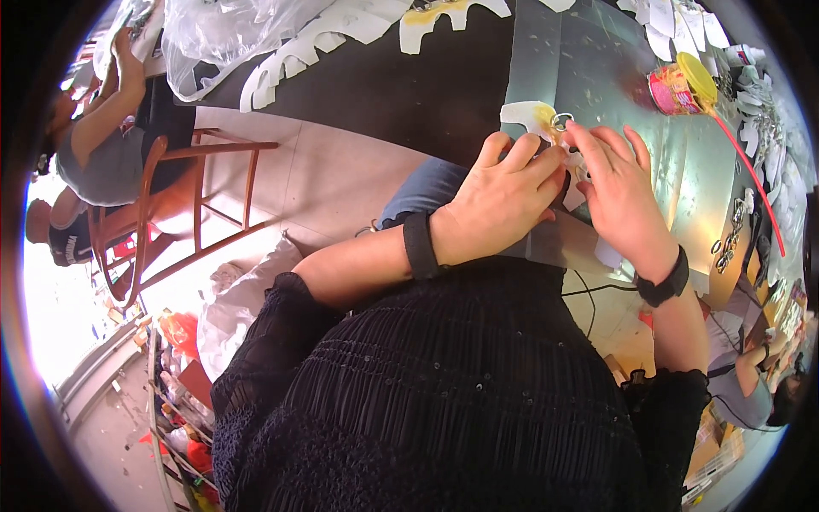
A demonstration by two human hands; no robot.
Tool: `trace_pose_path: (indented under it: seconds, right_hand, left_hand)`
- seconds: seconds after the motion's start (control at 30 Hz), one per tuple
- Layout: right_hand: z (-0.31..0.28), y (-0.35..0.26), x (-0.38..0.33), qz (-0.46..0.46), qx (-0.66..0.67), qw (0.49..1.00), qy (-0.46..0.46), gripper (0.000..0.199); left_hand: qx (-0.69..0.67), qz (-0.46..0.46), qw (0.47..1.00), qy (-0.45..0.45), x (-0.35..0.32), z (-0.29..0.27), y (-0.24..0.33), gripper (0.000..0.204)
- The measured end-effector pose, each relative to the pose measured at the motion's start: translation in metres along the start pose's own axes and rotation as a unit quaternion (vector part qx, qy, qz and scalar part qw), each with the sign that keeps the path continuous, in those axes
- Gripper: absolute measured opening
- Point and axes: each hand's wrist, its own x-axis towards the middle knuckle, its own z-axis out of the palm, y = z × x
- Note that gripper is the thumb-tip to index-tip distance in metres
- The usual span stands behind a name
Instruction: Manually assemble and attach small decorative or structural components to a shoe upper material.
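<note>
Just beyond the fingers of my left hand (503,192) lies a white cut-out piece (519,113) with a curved edge and a yellow, glue-like stain. The left fingers are curled round its near part, and their tips are partly hidden. At the stained end stands a small silver metal ring (560,120). My right hand (627,192) reaches in from the other side with its index fingertip at the ring. Its thumb is apart and lower down, and the other fingers are stretched out. Scraps of white material between the hands are partly covered.
Beyond the hands, a dark table (341,102) meets a shiny metal sheet (597,51). A pink tub (674,91) with yellow paste and a red stick (751,166) stands at right. White scalloped strips (320,43) lie at the back. A wooden stool (200,154) and another person are left.
</note>
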Motion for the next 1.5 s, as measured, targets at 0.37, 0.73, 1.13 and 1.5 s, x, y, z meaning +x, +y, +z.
trace_pose_path:
  seconds: [0.37,0.73,1.13,1.5]
  right_hand:
    - [-0.008,-0.007,0.007,-0.024,-0.019,1.0,-0.003,0.055]
    - [-0.012,-0.001,0.01,0.014,0.047,0.998,-0.026,0.058]
    - [-0.012,0.006,0.004,0.173,0.349,0.921,0.01,0.048]
    - [-0.01,-0.001,0.005,0.019,0.012,1.0,-0.01,0.051]
  left_hand:
    - [0.025,0.021,0.999,0.004,0.001,0.002,-0.001,0.052]
    - [0.056,0.048,0.997,0.016,0.002,-0.001,-0.002,0.052]
    - [0.06,0.039,0.997,-0.002,0.001,-0.003,-0.002,0.054]
    - [0.068,0.045,0.997,-0.005,0.0,-0.003,0.001,0.051]
